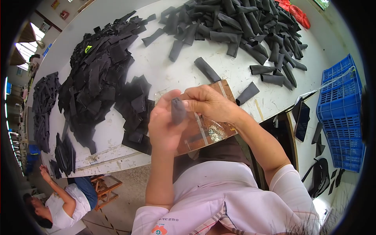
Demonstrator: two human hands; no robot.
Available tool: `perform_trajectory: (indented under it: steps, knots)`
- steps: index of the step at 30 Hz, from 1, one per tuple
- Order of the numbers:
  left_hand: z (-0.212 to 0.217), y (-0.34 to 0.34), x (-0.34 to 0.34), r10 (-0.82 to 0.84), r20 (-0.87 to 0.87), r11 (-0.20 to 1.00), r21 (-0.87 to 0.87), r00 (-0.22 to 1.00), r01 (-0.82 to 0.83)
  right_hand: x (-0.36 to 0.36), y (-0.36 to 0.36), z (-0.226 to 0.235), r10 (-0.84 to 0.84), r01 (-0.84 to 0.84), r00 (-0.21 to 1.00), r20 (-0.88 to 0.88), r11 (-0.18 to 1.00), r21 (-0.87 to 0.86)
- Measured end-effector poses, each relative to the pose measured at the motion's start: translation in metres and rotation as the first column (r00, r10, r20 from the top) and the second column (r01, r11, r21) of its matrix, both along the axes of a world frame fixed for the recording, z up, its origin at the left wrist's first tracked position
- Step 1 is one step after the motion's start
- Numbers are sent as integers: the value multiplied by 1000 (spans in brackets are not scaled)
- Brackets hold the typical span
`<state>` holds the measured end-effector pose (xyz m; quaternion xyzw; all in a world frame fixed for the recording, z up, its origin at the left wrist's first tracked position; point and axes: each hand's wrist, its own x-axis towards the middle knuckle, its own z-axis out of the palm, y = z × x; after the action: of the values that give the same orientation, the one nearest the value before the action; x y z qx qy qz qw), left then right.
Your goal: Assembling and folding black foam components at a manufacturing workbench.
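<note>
A small dark grey fabric tube stands between my hands above the table's front edge. My left hand is closed round its side, palm turned up. At the tube's upper end, my right hand pinches with thumb and fingers; its other fingers are curled and partly hidden. Under my hands lies a brown board with clear tape across it. Just past the board rests a single dark tube, and another tube is to its right.
A large heap of finished-looking tubes covers the far right. Flat black fabric pieces are piled at the left. Blue plastic crates stand at the right, and a red plastic bag lies far back. Another person sits at lower left.
</note>
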<state>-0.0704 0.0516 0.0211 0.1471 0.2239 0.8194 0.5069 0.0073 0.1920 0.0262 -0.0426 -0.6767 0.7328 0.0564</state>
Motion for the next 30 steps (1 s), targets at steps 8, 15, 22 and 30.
perform_trajectory:
  steps: [8,15,22,30]
  knots:
    - [36,8,12,419,-720,741,-80,553,-666,3,-3,3,-333,356,934,-130,904,239]
    - [40,1,18,618,-713,686,285,331,-669,16,-10,65,55,281,947,-316,329,901]
    - [37,11,23,474,-627,787,-13,618,-616,18,-3,22,-11,243,964,-266,445,862]
    - [56,19,16,105,-896,818,-170,432,-550,16,1,4,-10,132,980,-197,777,616]
